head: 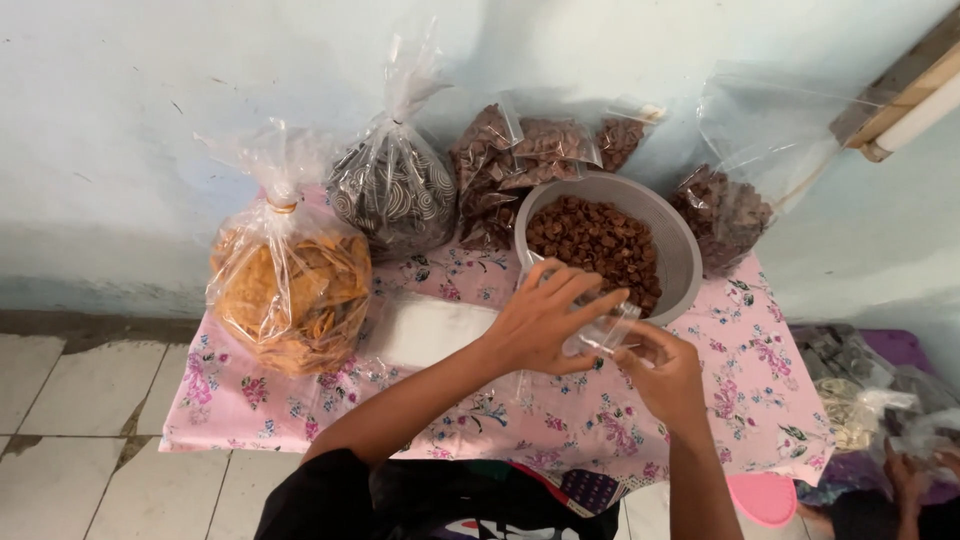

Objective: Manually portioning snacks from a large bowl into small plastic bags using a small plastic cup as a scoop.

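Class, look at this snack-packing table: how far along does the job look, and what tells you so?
Done: several small filled bags of brown snacks lie stacked behind the grey bowl.

In hand: the left hand and right hand together hold a small clear bag at the bowl's rim; it looks empty.

Left: the bowl is well stocked with brown pieces, and a flat stack of clear bags lies beside it.

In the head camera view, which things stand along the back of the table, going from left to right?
Bag of orange chips → bag of dark striped snacks → small packets of brown pieces → grey bowl of brown pieces → clear bag of dark brown pieces.
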